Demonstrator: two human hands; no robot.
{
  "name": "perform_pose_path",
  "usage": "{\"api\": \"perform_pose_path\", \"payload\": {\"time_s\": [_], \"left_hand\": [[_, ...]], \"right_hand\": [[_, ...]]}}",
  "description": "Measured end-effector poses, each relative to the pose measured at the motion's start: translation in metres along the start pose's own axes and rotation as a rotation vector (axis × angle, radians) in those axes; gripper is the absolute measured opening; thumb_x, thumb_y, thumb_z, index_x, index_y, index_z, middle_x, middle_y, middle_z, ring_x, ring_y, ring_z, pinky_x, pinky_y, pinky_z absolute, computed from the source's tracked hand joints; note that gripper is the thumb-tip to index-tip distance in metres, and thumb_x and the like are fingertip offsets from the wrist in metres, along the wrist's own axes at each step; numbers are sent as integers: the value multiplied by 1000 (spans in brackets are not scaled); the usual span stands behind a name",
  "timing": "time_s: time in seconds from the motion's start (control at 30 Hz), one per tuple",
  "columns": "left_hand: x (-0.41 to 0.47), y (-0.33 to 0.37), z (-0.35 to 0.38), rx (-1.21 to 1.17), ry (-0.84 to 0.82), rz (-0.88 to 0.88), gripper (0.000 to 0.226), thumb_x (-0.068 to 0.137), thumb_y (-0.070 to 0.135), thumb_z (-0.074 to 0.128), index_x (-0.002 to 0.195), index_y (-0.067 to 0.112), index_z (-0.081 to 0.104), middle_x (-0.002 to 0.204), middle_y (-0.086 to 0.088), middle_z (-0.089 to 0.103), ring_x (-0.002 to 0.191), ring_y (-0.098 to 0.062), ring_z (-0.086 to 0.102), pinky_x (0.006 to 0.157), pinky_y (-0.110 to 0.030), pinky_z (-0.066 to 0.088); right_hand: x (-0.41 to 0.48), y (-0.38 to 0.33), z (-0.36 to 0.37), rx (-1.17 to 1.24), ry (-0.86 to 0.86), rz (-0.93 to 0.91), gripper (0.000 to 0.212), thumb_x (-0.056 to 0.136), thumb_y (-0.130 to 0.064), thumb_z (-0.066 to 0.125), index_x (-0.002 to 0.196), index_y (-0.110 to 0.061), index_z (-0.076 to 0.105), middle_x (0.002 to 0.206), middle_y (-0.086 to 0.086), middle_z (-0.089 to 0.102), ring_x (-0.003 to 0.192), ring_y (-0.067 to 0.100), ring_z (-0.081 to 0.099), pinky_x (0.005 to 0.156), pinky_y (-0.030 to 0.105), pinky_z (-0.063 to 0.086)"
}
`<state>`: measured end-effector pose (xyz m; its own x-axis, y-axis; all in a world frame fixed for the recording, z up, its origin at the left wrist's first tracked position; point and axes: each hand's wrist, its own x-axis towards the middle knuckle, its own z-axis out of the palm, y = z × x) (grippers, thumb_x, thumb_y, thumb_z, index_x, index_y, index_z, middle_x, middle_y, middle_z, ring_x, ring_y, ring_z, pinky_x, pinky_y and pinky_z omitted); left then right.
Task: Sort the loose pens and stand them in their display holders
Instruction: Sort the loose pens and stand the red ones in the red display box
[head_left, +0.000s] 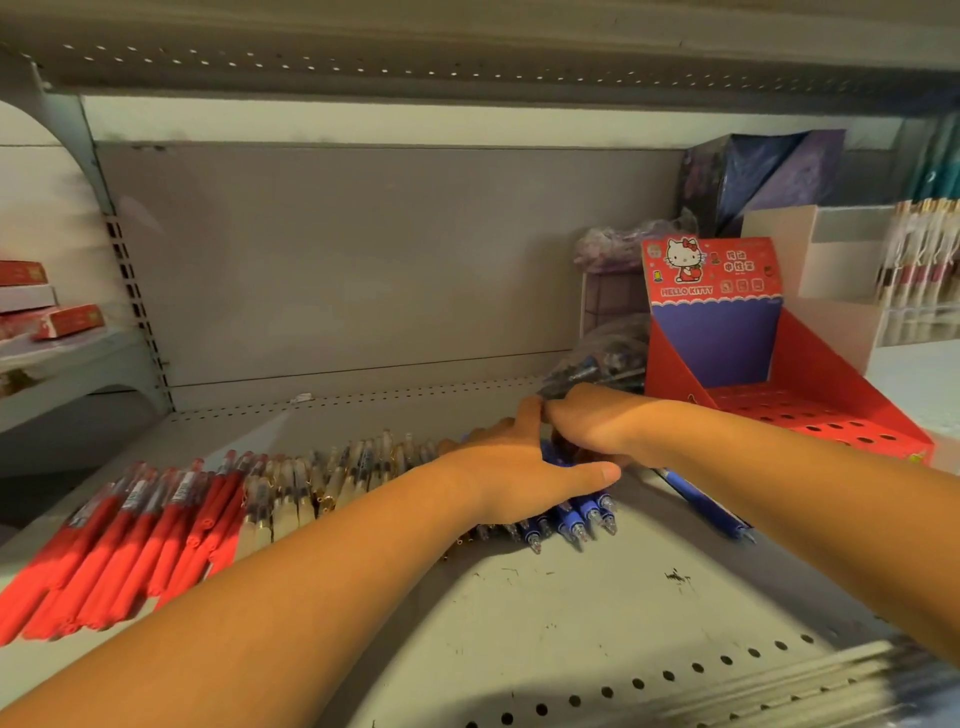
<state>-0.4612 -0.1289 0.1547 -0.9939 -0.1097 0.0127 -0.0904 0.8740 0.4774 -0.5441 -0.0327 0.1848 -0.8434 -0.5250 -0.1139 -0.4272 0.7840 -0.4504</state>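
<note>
**Together, two hands settle on the blue pens**

Together on a grey shop shelf (571, 623), a person's hands meet over a row of blue pens (576, 519) lying flat just right of centre. The left hand (519, 467) rests palm down across the pens, fingers straight and thumb stretched toward 3 o'clock; it pinches nothing. The right hand (587, 421) sits at its 1 o'clock, touching it, with its fingers bent downward and hidden behind the left hand, so it cannot be told whether they have hold of a pen.

At 9 o'clock from the hands, clear-barrelled pens (322, 478) lie side by side, and beyond them, toward 8 o'clock, a batch of red pens (130, 535). One single blue pen (701, 501) lies apart at 4 o'clock, under the right forearm. A red Hello Kitty display holder (727, 322) stands at 2 o'clock, its punched holes unfilled. A plastic bag of pens (597, 358) lies at 12 o'clock, just left of the holder. Red boxes (67, 319) sit on the neighbouring shelf at far 9 o'clock.
</note>
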Motion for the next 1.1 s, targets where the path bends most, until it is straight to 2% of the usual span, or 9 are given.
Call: {"api": "perform_pose_path", "payload": {"time_s": [0.13,0.27,0.37,0.5,0.6,0.67,0.77,0.9,1.1], "left_hand": [[1,0,2,122,-52,-70,83,76,81,51,142,34,36,137,-5,41,121,-31,47,104,-47,41],[0,-2,-1,166,-61,-108,56,79,74,51,117,33,51,121,-5,40,107,-28,51,97,-46,44],[1,-5,-1,149,-58,-92,46,81,73,48,102,33,52,115,0,42,96,-17,50,84,-33,43],[-3,-3,-2,123,-58,-51,37,90,66,46,73,34,42,75,8,42,61,-4,38,55,-19,29],[-1,-6,0,131,-70,-82,38,89,70,44,99,33,50,90,8,48,74,-4,46,61,-24,35],[-1,-8,1,151,-97,-107,55,87,74,40,122,31,46,120,1,50,101,-13,52,83,-32,44],[-3,-8,1,200,-97,-136,69,87,77,35,141,34,36,159,-5,22,143,-32,26,116,-53,23],[-6,-3,3,207,-106,-131,72,92,73,30,152,33,24,164,-11,13,149,-35,11,120,-54,13],[-10,-1,9,268,-77,-122,78,93,73,19,157,30,9,166,-12,3,151,-33,3,121,-54,7]], "right_hand": [[-3,9,-7,261,-139,-3,25,93,1,41,89,3,66,68,14,73,62,24,71,57,29,57],[0,25,-21,234,-112,0,21,98,-7,48,110,2,62,92,16,72,80,27,72,71,33,61],[1,38,-39,-128,13,-8,16,97,-7,47,91,-2,62,90,15,65,78,30,65,66,34,57],[-14,34,-28,-598,-98,50,30,94,-9,47,65,-10,41,69,6,47,57,22,45,43,22,41],[-21,31,-10,-770,-177,60,29,96,-7,43,67,-9,45,70,6,47,53,19,44,27,17,33],[-22,32,-7,-820,-184,27,19,95,-6,43,85,-6,59,85,10,60,67,26,51,50,24,45],[-19,32,-13,-656,-108,26,16,90,-5,50,99,-5,62,86,10,62,76,26,50,60,29,41],[-11,27,-20,-224,0,-78,22,87,-3,56,103,1,69,102,21,70,75,24,58,67,35,51],[-9,23,-5,-92,45,-230,12,91,-27,64,93,-20,74,92,-2,73,85,16,67,73,28,54]]}}
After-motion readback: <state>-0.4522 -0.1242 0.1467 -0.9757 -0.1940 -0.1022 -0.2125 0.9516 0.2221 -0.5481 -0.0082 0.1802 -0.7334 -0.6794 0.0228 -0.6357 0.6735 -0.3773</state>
